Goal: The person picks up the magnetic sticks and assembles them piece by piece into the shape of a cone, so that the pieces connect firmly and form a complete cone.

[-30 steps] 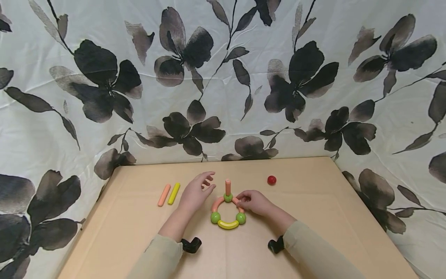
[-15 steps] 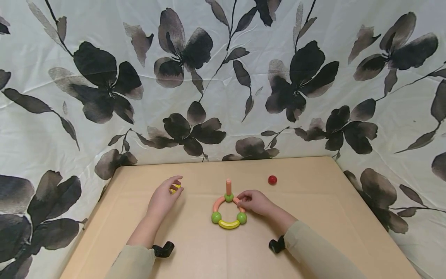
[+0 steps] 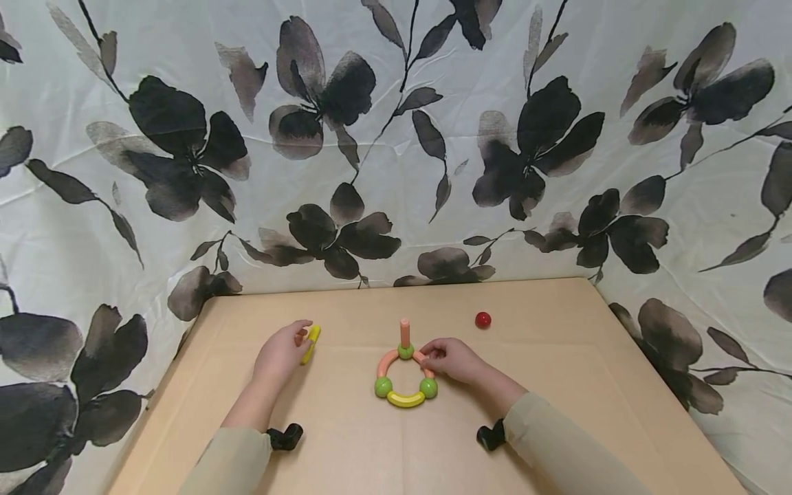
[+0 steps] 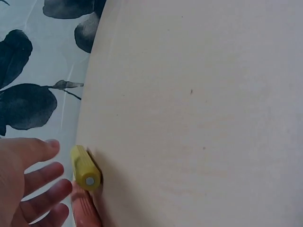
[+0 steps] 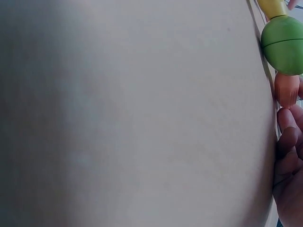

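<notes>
A ring of magnetic building pieces stands mid-table in the head view: green balls (image 3: 383, 386), a yellow curved rod (image 3: 405, 399) and two orange curved rods (image 3: 387, 361). From its far ball extends a straight orange rod (image 3: 405, 333). My right hand (image 3: 456, 360) pinches the ring's right orange curved rod (image 5: 287, 90). Over at the left, my left hand (image 3: 281, 354) hovers beside a yellow straight rod (image 3: 311, 344), fingers relaxed and apart. An orange straight rod (image 4: 85, 208) lies by the yellow one, hidden behind the hand in the head view.
A red ball (image 3: 482, 320) sits at the back right of the wooden table (image 3: 544, 316). Behind the table's far edge hangs a white cloth (image 3: 421, 227) with dark flowers. A black camera mount (image 3: 286, 437) is strapped at the left wrist, another (image 3: 491, 435) at the right.
My left hand has moved left from beside the ring to the straight rods, covering the orange one in the head view. The right hand keeps its place on the ring.
</notes>
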Demonstrator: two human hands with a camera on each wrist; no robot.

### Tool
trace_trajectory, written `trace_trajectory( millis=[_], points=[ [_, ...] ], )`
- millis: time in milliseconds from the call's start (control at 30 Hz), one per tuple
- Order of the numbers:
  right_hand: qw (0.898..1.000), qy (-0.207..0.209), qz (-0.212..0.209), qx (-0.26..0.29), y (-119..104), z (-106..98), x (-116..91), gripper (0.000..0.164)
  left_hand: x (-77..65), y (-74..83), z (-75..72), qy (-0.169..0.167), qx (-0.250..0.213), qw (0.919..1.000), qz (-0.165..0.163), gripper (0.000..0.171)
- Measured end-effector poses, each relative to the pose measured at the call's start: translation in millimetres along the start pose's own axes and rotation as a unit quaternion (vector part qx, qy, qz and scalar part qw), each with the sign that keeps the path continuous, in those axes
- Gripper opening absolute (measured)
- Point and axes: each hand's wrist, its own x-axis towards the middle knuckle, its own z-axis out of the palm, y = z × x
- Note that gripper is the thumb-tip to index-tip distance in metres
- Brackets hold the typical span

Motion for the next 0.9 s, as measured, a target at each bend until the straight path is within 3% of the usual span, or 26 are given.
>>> trace_trajectory(
  millis=[367, 633, 900],
  points=[
    [1.000, 0.001, -0.012, 0.009, -2.0, 0.9, 0.8, 0.023, 5.3, 7.7, 3.1, -0.039, 0.066, 0.9970, -0.008, 0.042],
    [1.000, 0.002, -0.007, 0.005, -1.8, 0.4, 1.8, 0.024, 4.1, 14.2, 3.0, -0.057, 0.070, 0.9959, 0.009, 0.041],
    [1.000, 0.003, -0.007, 0.003, -2.1, -0.6, 3.2, 0.024, 12.4, 15.9, 3.8, -0.057, 0.087, 0.9944, 0.021, 0.044]
  ],
)
